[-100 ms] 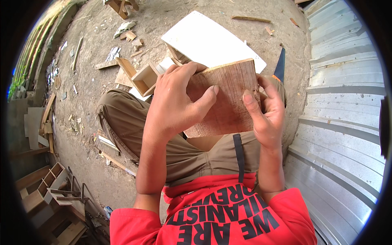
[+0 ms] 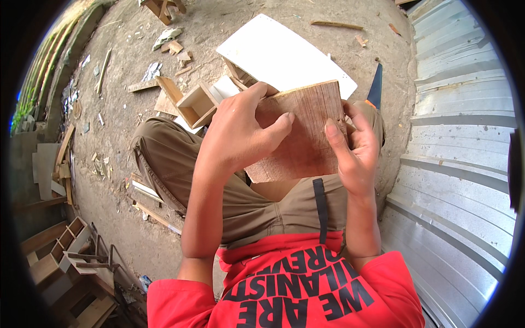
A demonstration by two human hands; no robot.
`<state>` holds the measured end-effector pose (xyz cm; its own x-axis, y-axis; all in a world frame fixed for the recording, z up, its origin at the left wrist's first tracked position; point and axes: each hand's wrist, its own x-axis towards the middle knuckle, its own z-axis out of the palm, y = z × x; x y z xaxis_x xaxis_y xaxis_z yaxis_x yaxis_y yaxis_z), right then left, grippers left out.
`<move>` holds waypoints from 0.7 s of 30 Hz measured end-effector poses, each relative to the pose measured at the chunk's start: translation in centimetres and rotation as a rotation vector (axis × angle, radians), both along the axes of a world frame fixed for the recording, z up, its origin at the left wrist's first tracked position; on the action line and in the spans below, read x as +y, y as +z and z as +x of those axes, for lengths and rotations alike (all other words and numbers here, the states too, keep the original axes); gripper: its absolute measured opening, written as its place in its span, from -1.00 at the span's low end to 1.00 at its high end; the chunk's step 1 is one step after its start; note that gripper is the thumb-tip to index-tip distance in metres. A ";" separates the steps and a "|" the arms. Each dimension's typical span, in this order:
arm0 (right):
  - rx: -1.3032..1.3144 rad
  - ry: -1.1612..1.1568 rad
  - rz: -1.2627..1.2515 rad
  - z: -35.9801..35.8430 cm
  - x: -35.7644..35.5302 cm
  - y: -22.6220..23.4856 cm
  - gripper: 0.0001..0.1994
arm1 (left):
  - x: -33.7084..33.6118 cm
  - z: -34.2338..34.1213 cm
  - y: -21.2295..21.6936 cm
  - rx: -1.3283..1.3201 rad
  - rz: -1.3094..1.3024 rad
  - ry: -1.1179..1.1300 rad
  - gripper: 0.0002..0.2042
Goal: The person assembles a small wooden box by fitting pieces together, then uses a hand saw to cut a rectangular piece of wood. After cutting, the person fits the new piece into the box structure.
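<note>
Scraps of wood (image 2: 143, 86) litter the dirt at far left. My left hand (image 2: 240, 131) grips the plywood panel (image 2: 304, 128) over my lap, fingers curled across its face; my right hand (image 2: 355, 150) clamps its right edge, beside corrugated metal sheeting (image 2: 459, 136).

Bare dirt ground (image 2: 229, 33) littered with wood offcuts (image 2: 175, 48); corrugated metal sheeting (image 2: 454, 126) at right; daylight.

Bare dirt floor (image 2: 219, 27), white board (image 2: 284, 54), small open wooden box (image 2: 197, 104), scattered wood offcuts (image 2: 175, 48), long wooden strip (image 2: 336, 24)
</note>
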<state>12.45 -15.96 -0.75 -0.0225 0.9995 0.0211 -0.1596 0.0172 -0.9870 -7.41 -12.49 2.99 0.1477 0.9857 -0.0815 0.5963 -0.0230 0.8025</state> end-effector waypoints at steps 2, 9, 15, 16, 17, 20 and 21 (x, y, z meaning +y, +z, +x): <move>-0.004 -0.026 -0.027 0.3 0.1 -1.1 -0.51 | 0.8 0.2 -0.5 -0.008 -0.105 -0.027 -0.50; -0.098 0.157 -0.132 3.3 1.9 -5.7 -0.35 | 4.0 2.1 -6.7 0.088 -0.145 -0.081 -0.49; -0.518 -0.179 -0.362 15.3 9.4 -9.2 -0.40 | 9.4 5.3 -11.6 0.305 -0.137 -0.177 -0.49; -0.603 -0.274 -0.418 17.3 10.6 -11.1 -0.43 | 10.1 6.4 -12.6 0.282 -0.141 -0.189 -0.48; -0.732 -0.301 -0.416 19.7 11.8 -13.9 -0.44 | 10.8 7.6 -13.8 0.258 -0.144 -0.206 -0.47; -1.009 -0.369 -0.435 23.8 11.5 -22.6 -0.50 | 12.5 11.2 -16.1 0.312 -0.146 -0.304 -0.43; -1.124 -0.439 -0.359 23.3 10.4 -24.6 -0.50 | 13.3 12.0 -16.4 0.357 -0.137 -0.333 -0.42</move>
<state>35.72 -5.55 -25.36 0.4837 0.8726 -0.0679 0.7214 -0.4414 -0.5337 4.64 0.79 -13.42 0.3918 0.8665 -0.3092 0.8120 -0.1677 0.5591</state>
